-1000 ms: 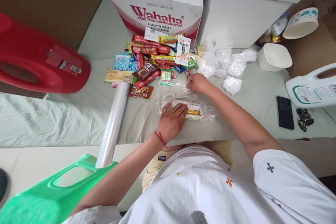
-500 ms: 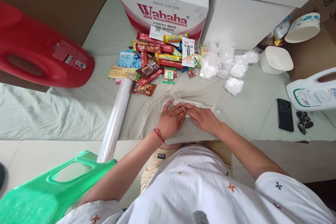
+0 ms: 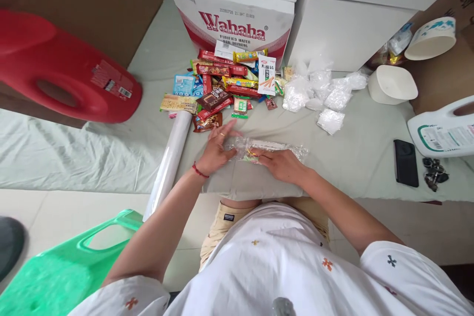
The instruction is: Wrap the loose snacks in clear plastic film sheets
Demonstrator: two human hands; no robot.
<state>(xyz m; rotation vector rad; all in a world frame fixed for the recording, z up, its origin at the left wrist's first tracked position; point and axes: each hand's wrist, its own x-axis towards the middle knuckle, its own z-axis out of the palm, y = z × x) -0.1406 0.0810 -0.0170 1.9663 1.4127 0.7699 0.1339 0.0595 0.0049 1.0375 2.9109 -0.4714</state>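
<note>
Right in front of me on the cloth lies a long bundle of clear plastic wrap (image 3: 266, 146), with a small green and yellow snack packet (image 3: 251, 157) showing through it. My right hand (image 3: 283, 164) is closed on the bundle, its fingertips holding it down by the packet. At the bundle's left end, my left hand (image 3: 217, 150) has its fingers spread, with a thumb close to the loose film. Whether that thumb touches the film I cannot tell. A roll of plastic wrap (image 3: 172, 158) lies just left of my left hand, jutting over the table edge.
Beyond my hands is a heap of packaged snacks (image 3: 222, 81), with several film-wrapped bundles (image 3: 326, 89) to its right. A Wahaha carton (image 3: 237, 15) stands behind. Red jug (image 3: 111, 84) at left, green jug (image 3: 55, 276) below; white bottle (image 3: 444, 131), phone (image 3: 406, 163) and keys (image 3: 435, 174) at right.
My left hand has moved left off the bundle and spread its fingers. The snack packet inside the film is now uncovered to view. My right hand stays on the bundle.
</note>
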